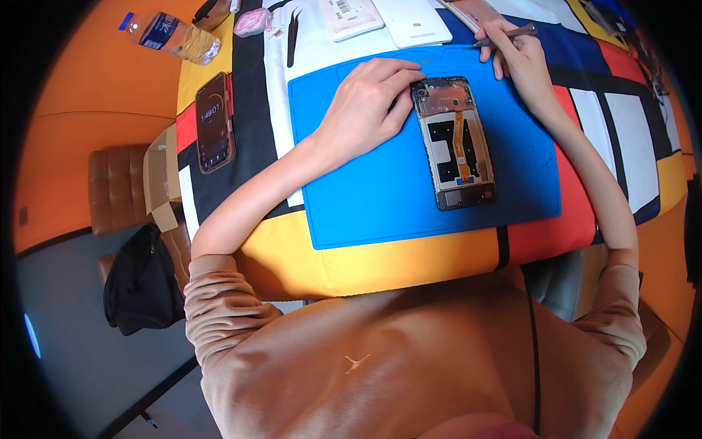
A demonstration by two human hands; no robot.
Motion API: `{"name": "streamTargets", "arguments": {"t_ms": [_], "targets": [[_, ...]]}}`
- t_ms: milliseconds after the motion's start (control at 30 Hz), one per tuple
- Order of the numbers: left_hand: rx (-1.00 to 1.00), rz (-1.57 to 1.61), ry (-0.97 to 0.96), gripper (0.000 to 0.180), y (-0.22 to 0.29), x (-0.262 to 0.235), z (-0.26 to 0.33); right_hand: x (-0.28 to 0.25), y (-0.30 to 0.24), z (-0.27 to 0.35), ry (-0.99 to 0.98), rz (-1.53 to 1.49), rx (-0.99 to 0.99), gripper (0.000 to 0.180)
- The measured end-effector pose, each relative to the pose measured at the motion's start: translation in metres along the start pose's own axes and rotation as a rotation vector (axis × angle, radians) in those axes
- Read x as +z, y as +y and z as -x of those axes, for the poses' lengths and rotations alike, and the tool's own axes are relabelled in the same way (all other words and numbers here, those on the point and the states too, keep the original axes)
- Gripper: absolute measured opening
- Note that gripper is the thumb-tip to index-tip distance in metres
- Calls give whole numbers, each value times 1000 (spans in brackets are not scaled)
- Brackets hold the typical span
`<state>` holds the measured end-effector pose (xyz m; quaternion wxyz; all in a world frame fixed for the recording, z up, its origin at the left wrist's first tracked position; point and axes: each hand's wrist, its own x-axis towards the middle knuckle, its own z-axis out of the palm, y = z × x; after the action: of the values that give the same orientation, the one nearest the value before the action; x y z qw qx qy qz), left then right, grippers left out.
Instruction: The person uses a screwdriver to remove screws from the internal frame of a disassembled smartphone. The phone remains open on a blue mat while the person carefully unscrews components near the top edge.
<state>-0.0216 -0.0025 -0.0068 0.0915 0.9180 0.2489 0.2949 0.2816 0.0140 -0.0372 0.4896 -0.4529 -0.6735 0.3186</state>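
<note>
An opened smartphone [444, 150] lies on the blue mat [351, 212], its insides facing up. An orange flat cable [460, 139] runs down its middle, with black and silver parts around it. At the phone's upper left corner my left hand [376, 99] rests with bent fingers, the fingertips against the edge; part of the grip is hidden. Beyond the phone's upper right, my right hand [515, 58] is closed around a dark, slim screwdriver [524, 31]. Its thin end points left, over the mat's far edge, apart from the phone.
Left of the mat lies a phone [216, 124] showing a timer. Black tweezers [293, 36], a pink round item [253, 23], a white box [413, 25] and a water bottle [172, 36] lie farther back. A patterned cloth [395, 267] covers the table.
</note>
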Motion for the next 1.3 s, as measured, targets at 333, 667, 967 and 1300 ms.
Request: {"name": "streamTargets", "arguments": {"t_ms": [333, 667, 967, 1300], "targets": [[-91, 170, -37, 27, -14, 1, -3, 7, -30, 5, 21, -74, -48, 35], [-171, 274, 7, 24, -24, 5, -3, 44, -74, 5, -3, -306, 200, 39], [-115, 291, 59, 21, -26, 7, -1, 78, -81, 4, -165, -315, 207, 36], [-209, 557, 176, 9, -24, 24, 0, 73, -77, 11, -189, -281, 178, 41]]}}
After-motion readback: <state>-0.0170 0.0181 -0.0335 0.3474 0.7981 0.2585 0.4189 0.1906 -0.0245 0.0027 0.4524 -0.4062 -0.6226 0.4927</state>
